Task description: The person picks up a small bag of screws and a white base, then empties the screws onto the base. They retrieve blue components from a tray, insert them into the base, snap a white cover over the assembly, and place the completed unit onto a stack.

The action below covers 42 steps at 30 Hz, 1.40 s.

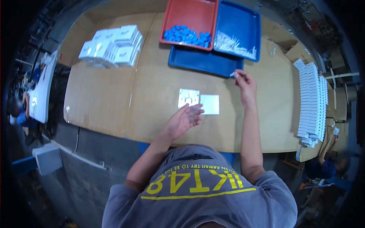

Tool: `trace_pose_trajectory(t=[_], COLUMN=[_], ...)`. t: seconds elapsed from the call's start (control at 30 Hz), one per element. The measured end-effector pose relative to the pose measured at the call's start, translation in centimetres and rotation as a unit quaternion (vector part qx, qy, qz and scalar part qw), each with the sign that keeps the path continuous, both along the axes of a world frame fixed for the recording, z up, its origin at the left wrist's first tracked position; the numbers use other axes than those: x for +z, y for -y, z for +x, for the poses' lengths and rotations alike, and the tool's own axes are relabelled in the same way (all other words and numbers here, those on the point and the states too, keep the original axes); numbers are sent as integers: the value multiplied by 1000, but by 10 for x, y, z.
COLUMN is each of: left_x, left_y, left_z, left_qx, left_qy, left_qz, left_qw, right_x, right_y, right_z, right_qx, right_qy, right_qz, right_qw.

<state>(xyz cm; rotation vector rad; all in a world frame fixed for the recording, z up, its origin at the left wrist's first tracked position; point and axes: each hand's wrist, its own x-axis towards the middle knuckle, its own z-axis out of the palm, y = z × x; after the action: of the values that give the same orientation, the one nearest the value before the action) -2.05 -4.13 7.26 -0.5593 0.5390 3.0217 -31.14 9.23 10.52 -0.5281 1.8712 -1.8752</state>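
My left hand (184, 121) hovers palm up over the near edge of two square white pieces, its fingers apart and nothing visibly held. The left piece is a white plate (188, 98) with small holes and a round marking. Beside it lies a plain white square (210, 104). My right hand (245, 85) is raised near the front edge of the lower blue tray (205, 68). Its thumb and fingertips pinch a small white piece (232, 74), too small to make out exactly.
A red tray (192, 13) holds small blue parts (186, 35). Thin white parts (232, 45) lie in another blue tray (238, 19). White boxes (110, 47) are stacked at the left, and a long stack of white boxes (312, 102) lines the right. Other people sit at both sides.
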Motion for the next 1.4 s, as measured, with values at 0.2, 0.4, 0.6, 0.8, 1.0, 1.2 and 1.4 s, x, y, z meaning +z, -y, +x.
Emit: trace_pose_trajectory(t=[0.2,0.4,0.6,0.8,1.0,1.2,1.4], left_x=[-10,-2,7,3,0,-6,5], left_y=[-8,-15,-19,-18,-14,-15,-14], left_z=[-9,-17,-14,-7,-7,-12,-11], left_qx=[-26,-63,-67,-64,-47,-28,-47], left_qy=[35,21,39,29,22,25,10], left_qz=[-29,-13,-76,-88,-66,-82,-46], left_qw=[999,998,994,994,996,996,998], right_x=[-14,8,33,24,35,32,27], right_y=[-18,-18,-4,9,19,15,13], right_z=[107,97,81,74,70,86,86], right_qx=[84,214,372,481,566,556,524], right_qy=[109,33,-95,-52,-54,-15,11], right_qz=[23,81,156,122,155,179,158], right_qw=[990,973,910,867,808,811,837])
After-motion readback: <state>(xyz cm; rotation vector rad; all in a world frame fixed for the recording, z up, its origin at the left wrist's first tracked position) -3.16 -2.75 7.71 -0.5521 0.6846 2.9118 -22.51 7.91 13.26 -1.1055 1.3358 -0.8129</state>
